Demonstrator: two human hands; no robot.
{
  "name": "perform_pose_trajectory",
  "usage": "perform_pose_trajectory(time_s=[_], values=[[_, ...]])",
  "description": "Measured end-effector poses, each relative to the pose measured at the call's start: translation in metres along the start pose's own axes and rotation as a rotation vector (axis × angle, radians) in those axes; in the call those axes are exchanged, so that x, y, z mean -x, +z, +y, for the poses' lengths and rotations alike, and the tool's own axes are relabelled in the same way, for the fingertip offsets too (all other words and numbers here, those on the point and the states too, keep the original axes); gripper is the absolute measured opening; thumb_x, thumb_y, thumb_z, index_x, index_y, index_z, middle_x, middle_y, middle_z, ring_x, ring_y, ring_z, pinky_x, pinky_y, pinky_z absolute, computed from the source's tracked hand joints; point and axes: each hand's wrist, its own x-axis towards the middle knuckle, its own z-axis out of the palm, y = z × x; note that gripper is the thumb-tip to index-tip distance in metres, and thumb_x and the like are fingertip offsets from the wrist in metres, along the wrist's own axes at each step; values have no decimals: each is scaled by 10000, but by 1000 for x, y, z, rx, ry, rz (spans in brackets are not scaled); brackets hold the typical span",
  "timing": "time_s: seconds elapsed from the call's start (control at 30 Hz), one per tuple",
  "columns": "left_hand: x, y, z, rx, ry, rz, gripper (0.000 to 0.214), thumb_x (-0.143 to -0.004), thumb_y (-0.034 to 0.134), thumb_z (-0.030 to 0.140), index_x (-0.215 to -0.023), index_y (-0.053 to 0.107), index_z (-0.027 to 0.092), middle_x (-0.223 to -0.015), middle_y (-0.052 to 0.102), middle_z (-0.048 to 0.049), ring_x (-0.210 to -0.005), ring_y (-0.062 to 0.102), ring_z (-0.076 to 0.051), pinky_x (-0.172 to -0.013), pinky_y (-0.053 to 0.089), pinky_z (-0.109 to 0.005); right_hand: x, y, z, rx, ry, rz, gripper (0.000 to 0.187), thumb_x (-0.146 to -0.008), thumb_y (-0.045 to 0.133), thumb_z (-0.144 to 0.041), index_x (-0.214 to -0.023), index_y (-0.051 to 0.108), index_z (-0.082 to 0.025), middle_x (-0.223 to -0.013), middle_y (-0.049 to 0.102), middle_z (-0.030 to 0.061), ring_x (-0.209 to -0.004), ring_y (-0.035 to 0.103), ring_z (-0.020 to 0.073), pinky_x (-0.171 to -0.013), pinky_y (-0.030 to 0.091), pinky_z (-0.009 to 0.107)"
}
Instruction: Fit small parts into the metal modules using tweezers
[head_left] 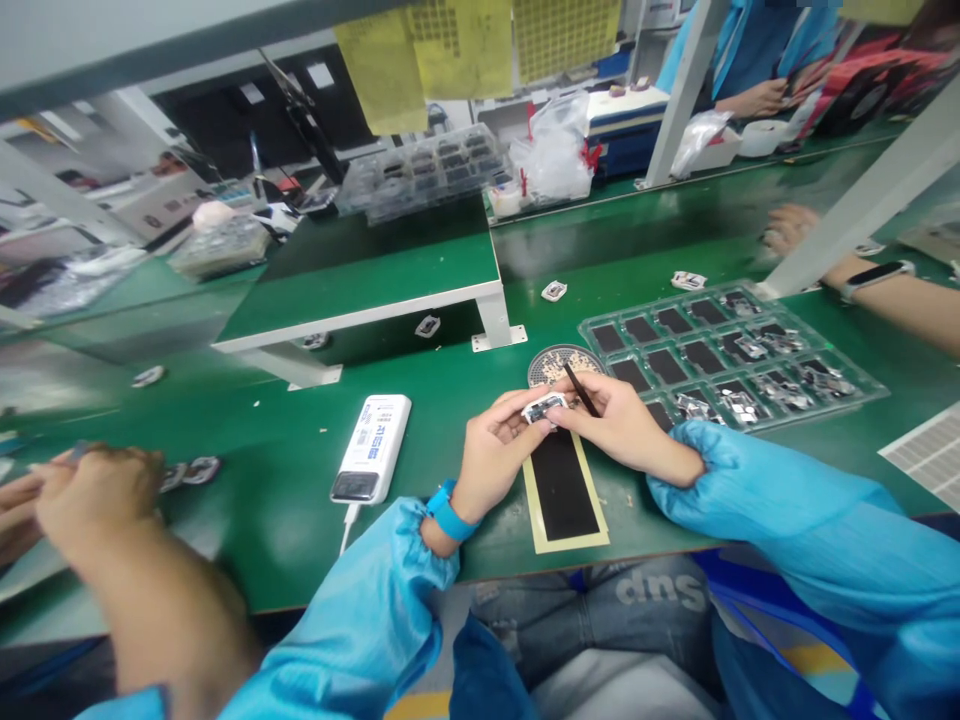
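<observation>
My left hand (495, 445) pinches a small white housing (545, 408) with dark electronic parts inside. My right hand (626, 425) steadies the housing's right side with its thumb, and black tweezers (581, 388) are held in its fingers. Below both hands lies a black adhesive sheet (564, 490) on yellow backing. Just behind the hands sits a round mesh dish (551, 362) of small beige bits, partly hidden by the fingers. To the right, a clear compartment tray (697, 350) carries black pads and small metallic parts.
Left of my hands a white power bank (371, 450) lies with a cable plugged in. A green raised shelf (375, 260) stands behind it. Co-workers' hands are at far left (97, 490) and far right (795, 235). Loose white housings (554, 290) are scattered on the green bench (450, 400).
</observation>
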Motion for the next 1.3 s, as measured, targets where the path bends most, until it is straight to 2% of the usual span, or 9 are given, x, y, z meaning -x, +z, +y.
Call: perform_pose_trajectory(time_s=[0.13, 0.27, 0.5, 0.63, 0.77, 0.87, 1.0, 1.17, 1.3], values=[[0, 0, -5, -79, 16, 42, 362, -817, 786, 259, -1174, 745, 216, -1221, 696, -85, -1099, 680, -220, -978, 555, -332, -2, -1, -1, 49, -8, -31, 248, -819, 767, -370, -967, 723, -176, -913, 736, 37, -840, 668, 183, -795, 529, 329], [0, 2, -6, -176, -65, 69, 317, -844, 759, 311, -1134, 753, 182, -1103, 751, -94, -984, 698, -215, -919, 563, -345, -4, 1, -3, 30, 13, 19, 244, -780, 795, -362, -862, 673, -168, -767, 696, 9, -681, 625, 148, -677, 514, 298], [2, 4, -8, -150, -42, 169, 285, -801, 795, 328, -1031, 781, 159, -959, 761, -82, -841, 685, -189, -821, 559, -323, -4, 13, 0, 22, -20, 104, 327, -747, 814, -419, -774, 592, -181, -644, 629, -19, -567, 555, 121, -562, 471, 266], [-1, 0, -9, -259, -23, 161, 284, -829, 765, 341, -1061, 781, 177, -943, 746, -72, -825, 671, -184, -787, 545, -313, -12, 3, 5, 151, -66, 16, 281, -817, 755, -435, -847, 653, -174, -735, 683, 15, -674, 634, 163, -635, 513, 296], [-4, -2, -9, -541, 104, 125, 230, -876, 705, 292, -1079, 787, 223, -830, 663, -27, -725, 573, -140, -674, 482, -268, -16, -15, -1, 455, -285, 2, 281, -819, 779, -388, -996, 706, -181, -966, 704, 63, -925, 665, 225, -827, 533, 352], [-2, 0, -8, -663, 172, 98, 220, -891, 667, 234, -1080, 782, 234, -797, 623, -14, -718, 531, -133, -658, 449, -262, -15, -21, -7, 504, -415, 31, 160, -907, 692, -316, -998, 708, -186, -967, 686, 70, -908, 652, 204, -826, 530, 345], [-1, 1, -6, -698, 186, 93, 251, -896, 642, 203, -1108, 772, 236, -813, 627, -16, -743, 535, -140, -665, 439, -264, -14, -22, -5, 523, -535, -88, 113, -928, 670, -290, -962, 720, -195, -896, 679, 58, -854, 641, 194, -779, 533, 339], [-1, 0, -6, -688, 188, 104, 244, -866, 650, 180, -1062, 782, 242, -788, 613, -11, -732, 527, -145, -658, 426, -266, -11, -24, 2, 581, -550, -204, 203, -961, 622, -319, -1126, 726, -260, -963, 686, 61, -916, 657, 209, -812, 549, 364], [0, 0, -6, -681, 194, 109, 248, -859, 650, 181, -1057, 783, 248, -777, 605, -10, -731, 526, -153, -665, 426, -272, -10, -24, 4, 617, -514, -205, 222, -969, 605, -336, -1143, 726, -272, -987, 689, 70, -930, 652, 224, -828, 548, 388]])
